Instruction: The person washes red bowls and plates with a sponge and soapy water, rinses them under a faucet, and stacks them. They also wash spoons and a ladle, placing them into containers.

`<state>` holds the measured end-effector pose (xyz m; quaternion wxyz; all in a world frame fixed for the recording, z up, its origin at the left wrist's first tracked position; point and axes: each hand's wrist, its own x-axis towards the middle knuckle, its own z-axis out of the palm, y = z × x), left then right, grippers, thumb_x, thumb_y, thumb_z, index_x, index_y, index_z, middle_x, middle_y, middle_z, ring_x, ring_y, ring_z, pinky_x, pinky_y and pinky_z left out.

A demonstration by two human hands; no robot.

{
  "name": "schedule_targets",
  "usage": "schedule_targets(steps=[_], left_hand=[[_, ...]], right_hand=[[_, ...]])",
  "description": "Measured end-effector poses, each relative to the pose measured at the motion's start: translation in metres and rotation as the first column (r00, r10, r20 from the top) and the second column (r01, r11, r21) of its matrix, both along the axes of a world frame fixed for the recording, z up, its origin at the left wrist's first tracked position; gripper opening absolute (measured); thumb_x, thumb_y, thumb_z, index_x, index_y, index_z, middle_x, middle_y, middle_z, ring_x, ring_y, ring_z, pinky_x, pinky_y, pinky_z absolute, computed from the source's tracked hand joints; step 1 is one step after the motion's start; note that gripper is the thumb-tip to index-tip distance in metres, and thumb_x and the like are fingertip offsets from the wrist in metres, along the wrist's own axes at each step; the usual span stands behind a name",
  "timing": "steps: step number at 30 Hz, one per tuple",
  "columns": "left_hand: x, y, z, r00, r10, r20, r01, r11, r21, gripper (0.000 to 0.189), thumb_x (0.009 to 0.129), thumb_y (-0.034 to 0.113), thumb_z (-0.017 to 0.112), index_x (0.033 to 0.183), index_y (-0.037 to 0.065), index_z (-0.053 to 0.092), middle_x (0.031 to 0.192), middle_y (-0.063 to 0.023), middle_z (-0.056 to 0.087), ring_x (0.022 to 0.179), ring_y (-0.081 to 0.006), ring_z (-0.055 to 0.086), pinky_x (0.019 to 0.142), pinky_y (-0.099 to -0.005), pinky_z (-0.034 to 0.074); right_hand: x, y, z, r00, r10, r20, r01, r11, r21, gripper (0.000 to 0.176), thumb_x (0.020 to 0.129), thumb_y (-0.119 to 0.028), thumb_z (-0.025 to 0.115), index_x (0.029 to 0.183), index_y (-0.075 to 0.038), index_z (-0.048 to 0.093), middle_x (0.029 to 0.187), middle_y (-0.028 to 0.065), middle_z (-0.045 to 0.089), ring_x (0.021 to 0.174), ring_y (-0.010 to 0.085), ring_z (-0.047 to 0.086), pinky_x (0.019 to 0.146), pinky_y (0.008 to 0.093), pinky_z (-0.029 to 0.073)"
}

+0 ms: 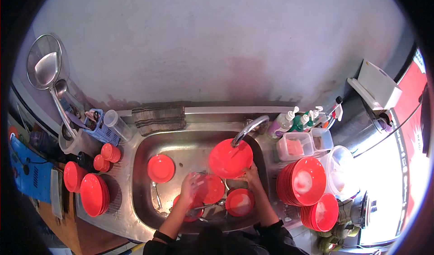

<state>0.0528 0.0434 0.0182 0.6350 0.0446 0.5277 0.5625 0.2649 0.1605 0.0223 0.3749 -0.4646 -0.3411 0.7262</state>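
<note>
Under the running end of the curved tap (248,129), a red plate (230,159) is held by its lower right rim in my right hand (251,174), fingers closed on the edge. My left hand (191,186) is smeared by motion beside a red bowl (211,189) in the sink, so its fingers are unclear. Below that hand lies another red dish (193,210), partly covered by my forearm. A small red plate (161,168) rests at the sink's left, with a spoon (157,195) under it. At the lower right of the basin sits a soapy red bowl (239,202).
Tall stacks of red bowls (308,181) stand right of the sink (135,182), near pump bottles (284,122) and plastic tubs (294,146). On the left are stacked red plates (93,195), small red cups (110,153), a blue basket (103,131) and a strainer (34,58). A cloth (159,118) hangs behind.
</note>
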Motion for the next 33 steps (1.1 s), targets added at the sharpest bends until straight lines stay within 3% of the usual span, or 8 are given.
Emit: schedule_targets(steps=[10,12,15,21,25,27,30,33], left_hand=[[0.007,0.007,-0.002,0.999,-0.042,-0.018,0.041,0.999,-0.035,0.044,0.079,0.039,0.037,0.111,0.009,0.037,0.108,-0.0063,0.045,0.089,-0.0221,0.049,0.081,-0.0341,0.032],[0.006,0.003,-0.004,0.998,-0.042,-0.036,0.040,0.997,-0.060,0.043,0.079,0.041,0.037,0.109,0.010,0.039,0.106,-0.0061,0.046,0.086,-0.0216,0.049,0.079,-0.0340,0.033],[0.005,0.001,-0.015,0.998,-0.059,0.001,0.059,0.998,-0.020,0.045,0.078,0.043,0.036,0.109,0.010,0.039,0.106,-0.0063,0.046,0.089,-0.0220,0.049,0.081,-0.0348,0.032],[0.012,0.006,-0.004,0.996,-0.064,0.064,0.066,0.997,-0.027,0.041,0.080,0.039,0.033,0.106,0.008,0.041,0.107,-0.0090,0.047,0.092,-0.0234,0.048,0.085,-0.0370,0.031],[0.011,0.005,0.000,0.997,-0.067,0.048,0.069,0.997,-0.037,0.041,0.081,0.039,0.032,0.107,0.009,0.041,0.108,-0.0093,0.046,0.094,-0.0242,0.048,0.087,-0.0370,0.030],[0.009,0.003,-0.010,0.994,-0.089,0.059,0.089,0.996,0.017,0.043,0.080,0.042,0.033,0.109,0.011,0.040,0.105,-0.0057,0.049,0.093,-0.0237,0.049,0.087,-0.0407,0.024],[0.009,0.004,-0.020,0.993,-0.074,0.092,0.075,0.997,-0.009,0.040,0.080,0.040,0.033,0.107,0.011,0.041,0.104,-0.0049,0.049,0.092,-0.0237,0.049,0.084,-0.0385,0.026],[0.012,0.006,-0.019,0.983,-0.060,0.172,0.059,0.998,0.009,0.039,0.080,0.039,0.033,0.106,0.011,0.041,0.104,-0.0051,0.049,0.092,-0.0238,0.049,0.083,-0.0361,0.028]], right_hand=[[-0.005,0.009,0.006,0.949,0.315,-0.024,-0.316,0.943,-0.107,0.055,0.072,-0.001,0.043,0.121,-0.012,0.021,0.112,0.0132,0.039,0.084,0.0324,0.053,0.054,0.0422,0.051],[0.000,0.014,0.008,0.985,0.149,0.087,-0.158,0.981,0.109,0.050,0.071,-0.002,0.043,0.118,-0.011,0.028,0.103,0.0126,0.046,0.076,0.0289,0.056,0.050,0.0392,0.051],[-0.009,0.012,0.010,0.987,-0.136,0.084,0.132,0.990,0.050,0.049,0.070,-0.002,0.043,0.117,-0.009,0.030,0.098,0.0120,0.050,0.071,0.0278,0.057,0.048,0.0374,0.052],[-0.014,0.007,0.011,0.982,0.168,0.086,-0.181,0.966,0.184,0.049,0.070,-0.003,0.044,0.117,-0.008,0.030,0.102,0.0131,0.047,0.073,0.0274,0.056,0.049,0.0374,0.052],[-0.006,0.013,0.001,0.979,0.169,0.110,-0.187,0.966,0.179,0.049,0.071,-0.002,0.043,0.118,-0.008,0.029,0.103,0.0133,0.046,0.073,0.0268,0.056,0.049,0.0363,0.052],[-0.011,0.009,0.009,0.997,-0.074,-0.008,0.074,0.996,0.057,0.047,0.072,-0.003,0.043,0.117,-0.009,0.030,0.100,0.0130,0.048,0.069,0.0263,0.057,0.048,0.0353,0.052],[-0.021,-0.001,0.011,0.991,-0.098,-0.086,0.113,0.975,0.193,0.044,0.074,-0.003,0.042,0.116,-0.009,0.031,0.100,0.0128,0.049,0.070,0.0263,0.057,0.048,0.0353,0.052],[-0.026,-0.009,0.020,0.997,0.072,-0.017,-0.070,0.993,0.097,0.042,0.075,-0.004,0.042,0.116,-0.008,0.030,0.103,0.0129,0.046,0.073,0.0267,0.057,0.048,0.0353,0.052]])
